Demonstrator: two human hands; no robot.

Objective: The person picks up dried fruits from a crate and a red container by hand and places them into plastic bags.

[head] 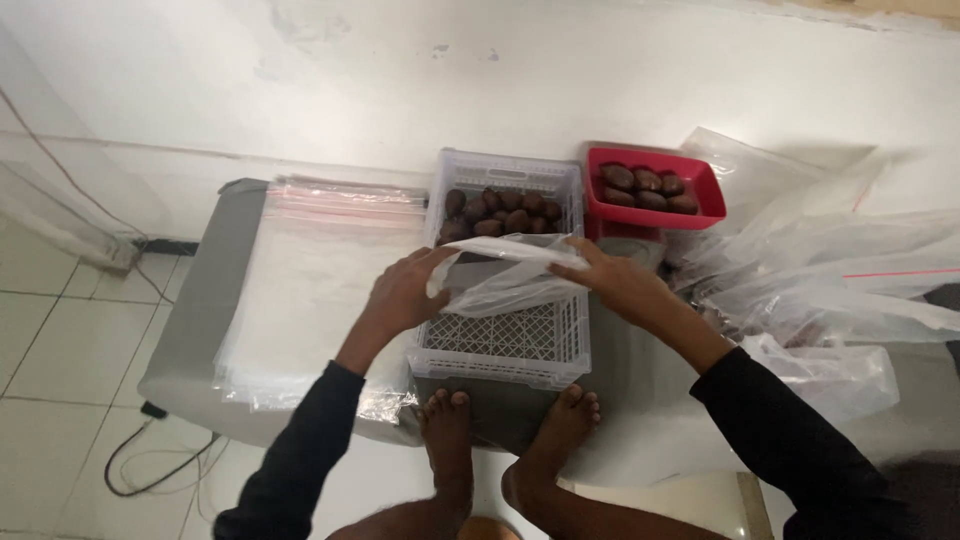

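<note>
1. A clear plastic bag (505,275) stretches between both hands above the white crate (505,345), long axis running left to right.
2. The left hand (405,290) pinches its left end.
3. The right hand (615,280) grips its right edge.
4. Brown fruits (500,212) lie beyond the hands.

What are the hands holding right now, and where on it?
Both hold one clear plastic bag over the white crate: left hand at its left edge, right hand at its right edge.

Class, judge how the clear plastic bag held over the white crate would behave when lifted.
Probably floppy: the clear plastic bag sags and creases between the left hand and right hand. Likely light and slippery, being thin and glossy.
</note>
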